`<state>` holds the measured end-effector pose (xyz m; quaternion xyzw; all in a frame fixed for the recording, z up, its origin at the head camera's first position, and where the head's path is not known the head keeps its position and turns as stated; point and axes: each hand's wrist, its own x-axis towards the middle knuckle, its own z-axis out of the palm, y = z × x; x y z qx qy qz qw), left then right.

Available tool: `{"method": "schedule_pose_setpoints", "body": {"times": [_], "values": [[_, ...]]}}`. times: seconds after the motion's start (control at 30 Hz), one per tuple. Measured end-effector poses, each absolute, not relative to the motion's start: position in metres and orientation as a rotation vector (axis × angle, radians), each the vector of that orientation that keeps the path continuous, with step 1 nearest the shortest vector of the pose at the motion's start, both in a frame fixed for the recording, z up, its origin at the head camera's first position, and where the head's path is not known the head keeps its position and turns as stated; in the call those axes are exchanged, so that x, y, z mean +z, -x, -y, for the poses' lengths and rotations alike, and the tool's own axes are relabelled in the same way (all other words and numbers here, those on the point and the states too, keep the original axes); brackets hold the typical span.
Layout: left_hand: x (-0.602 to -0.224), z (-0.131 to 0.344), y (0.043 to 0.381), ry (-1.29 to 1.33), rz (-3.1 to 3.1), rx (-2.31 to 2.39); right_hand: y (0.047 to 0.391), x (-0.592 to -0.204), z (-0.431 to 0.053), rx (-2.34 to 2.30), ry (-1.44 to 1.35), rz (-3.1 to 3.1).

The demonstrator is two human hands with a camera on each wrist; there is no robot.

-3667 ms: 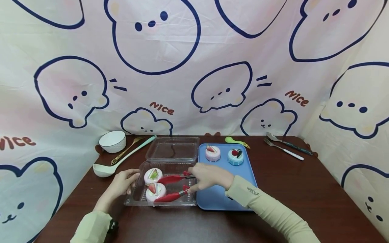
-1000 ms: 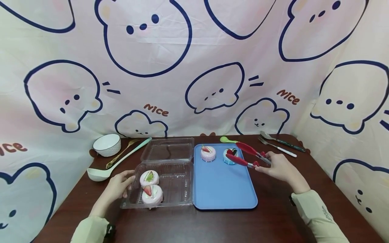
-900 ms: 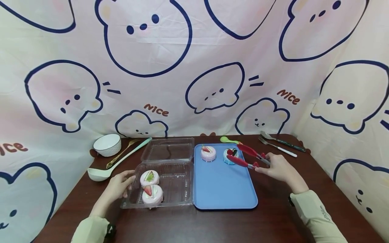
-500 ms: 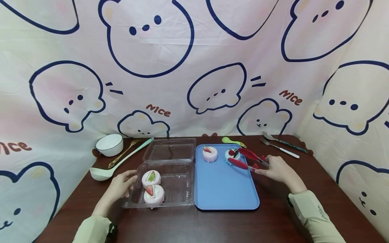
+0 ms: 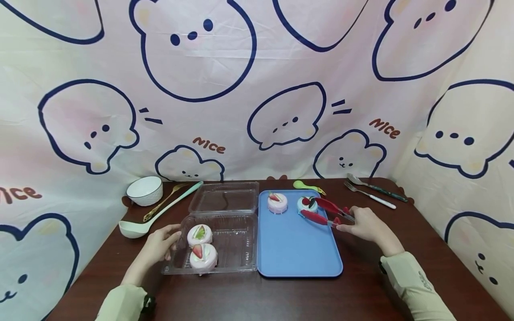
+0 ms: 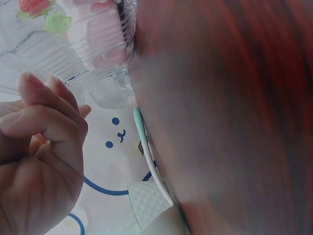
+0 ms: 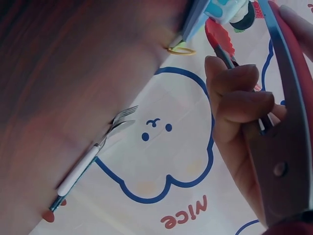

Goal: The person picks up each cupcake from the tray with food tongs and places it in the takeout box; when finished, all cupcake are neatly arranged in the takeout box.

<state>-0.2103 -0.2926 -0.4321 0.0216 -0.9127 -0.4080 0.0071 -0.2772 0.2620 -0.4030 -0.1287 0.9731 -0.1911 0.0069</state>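
Note:
My right hand (image 5: 363, 225) holds red-tipped metal tongs (image 5: 315, 217), fingers curled round one arm in the right wrist view. The tongs' spread tips stand on either side of a small blue cake (image 5: 305, 206) with a cherry on top. That cake sits on a blue tray (image 5: 299, 249), near a pink strawberry cake (image 5: 277, 203). My left hand (image 5: 158, 245), fingers loosely bent, is at the left wall of a clear plastic container (image 5: 237, 245); whether it touches the wall is unclear. Two pale pink cakes, one green-topped (image 5: 199, 235), one strawberry-topped (image 5: 203, 257), are inside the container.
The container's lid (image 5: 225, 198) lies folded back. Left of it are a white bowl (image 5: 145, 191), a gold utensil (image 5: 162, 205) and a pale ladle (image 5: 136, 229). A green spoon (image 5: 307, 186) lies behind the tray; a fork (image 5: 371, 195) and a dark-handled utensil (image 5: 381, 189) lie at right.
The tongs have moved from over the container to the blue cake, their tips lowering beside it over the last second. The left hand has stayed at the container's left side.

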Motion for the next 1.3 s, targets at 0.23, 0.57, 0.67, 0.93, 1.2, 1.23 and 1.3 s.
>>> {"method": "schedule_pose_setpoints", "body": {"times": [0.23, 0.57, 0.67, 0.93, 1.2, 1.23, 1.3], "values": [[-0.431, 0.292, 0.210, -0.083, 2.865, -1.289, 0.276, -0.406, -0.264, -0.586, 0.430, -3.061], [-0.431, 0.291, 0.211, -0.077, 2.858, -1.285, 0.275, -0.406, -0.266, -0.593, 0.464, -3.089], [-0.431, 0.291, 0.210, -0.076, 2.857, -1.290, 0.271, -0.404, -0.265, -0.606, 0.488, -3.111], [-0.429, 0.293, 0.211, -0.060, 2.853, -1.285, 0.256, -0.382, -0.248, -0.635, 0.652, -3.218], [-0.429, 0.293, 0.211, -0.058, 2.856, -1.290, 0.242, -0.360, -0.217, -0.691, 0.878, -3.190], [-0.429, 0.292, 0.210, -0.064, 2.859, -1.291, 0.241, -0.359, -0.212, -0.702, 0.891, -3.176], [-0.430, 0.292, 0.210, -0.078, 2.863, -1.293, 0.239, -0.358, -0.201, -0.705, 0.915, -3.147]]}}
